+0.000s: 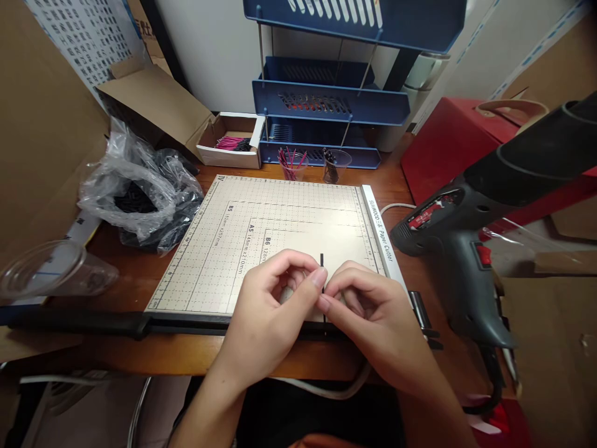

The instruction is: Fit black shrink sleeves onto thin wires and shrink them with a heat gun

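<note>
My left hand [273, 305] and my right hand [368, 311] meet over the near edge of a beige paper cutter board [280, 218]. Both pinch a thin black tube [322, 262] that stands upright between their fingertips. Thumb and forefinger of each hand are closed on it, the left from the left side, the right from the right side. The tube's lower part runs down behind the fingers.
A grey heat gun [461, 242] stands at the right. A clear plastic bag [140, 193] with black pieces lies at the left, with a clear cup [51, 270] near it. Two small cups [291, 165] of pink and black tubes, a white box [231, 140] and blue trays [326, 102] stand behind.
</note>
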Available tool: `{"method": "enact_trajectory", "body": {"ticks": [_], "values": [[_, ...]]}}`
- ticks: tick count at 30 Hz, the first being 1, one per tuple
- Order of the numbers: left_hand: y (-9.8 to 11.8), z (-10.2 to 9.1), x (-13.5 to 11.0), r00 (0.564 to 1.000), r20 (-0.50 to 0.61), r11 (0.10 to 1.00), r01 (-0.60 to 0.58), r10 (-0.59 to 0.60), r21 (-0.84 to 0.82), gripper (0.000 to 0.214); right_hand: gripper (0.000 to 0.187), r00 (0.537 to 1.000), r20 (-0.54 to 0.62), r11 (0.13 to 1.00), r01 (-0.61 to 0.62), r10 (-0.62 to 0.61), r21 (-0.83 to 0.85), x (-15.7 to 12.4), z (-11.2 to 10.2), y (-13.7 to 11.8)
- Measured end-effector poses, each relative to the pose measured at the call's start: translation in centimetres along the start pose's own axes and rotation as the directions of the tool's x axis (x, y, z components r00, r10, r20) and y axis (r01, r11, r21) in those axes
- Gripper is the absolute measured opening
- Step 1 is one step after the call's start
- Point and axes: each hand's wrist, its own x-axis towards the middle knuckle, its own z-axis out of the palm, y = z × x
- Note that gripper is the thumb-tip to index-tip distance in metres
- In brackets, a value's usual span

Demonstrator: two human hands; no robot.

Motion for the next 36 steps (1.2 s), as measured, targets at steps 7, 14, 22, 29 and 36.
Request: {"method": "enact_trajectory", "body": {"ticks": [7, 14, 22, 29, 36], "values": [[0.04, -0.22, -0.03, 1.000, 0.018, 1.000, -0.008, 0.009, -0.025, 0.013, 0.013, 0.999, 0.025, 0.999, 0.044, -0.044, 0.003, -0.20, -0.15, 0.20], [-0.08, -0.51, -0.18, 0.999, 0.043, 0.998, -0.005, 0.008, -0.061, 0.013, 0.014, 0.997, 0.079, 1.000, -0.025, 0.025, -0.004, -0.43, -0.18, 0.06], [-0.10, -0.44, -0.23, 0.999, 0.025, 0.997, -0.024, 0.026, -0.075, 0.011, 0.018, 0.991, 0.106, 0.995, -0.088, 0.083, 0.043, -0.64, -0.16, 0.03], [-0.04, -0.29, -0.19, 1.000, 0.020, 0.994, -0.003, 0.005, -0.111, 0.012, 0.023, 0.981, 0.135, 0.986, -0.150, 0.138, 0.079, -0.83, -0.19, 0.02], [0.04, -0.25, -0.04, 0.998, 0.047, 0.994, -0.032, 0.037, -0.102, 0.014, 0.022, 0.981, 0.132, 0.985, -0.152, 0.141, 0.084, -0.86, -0.28, 0.07]]}}
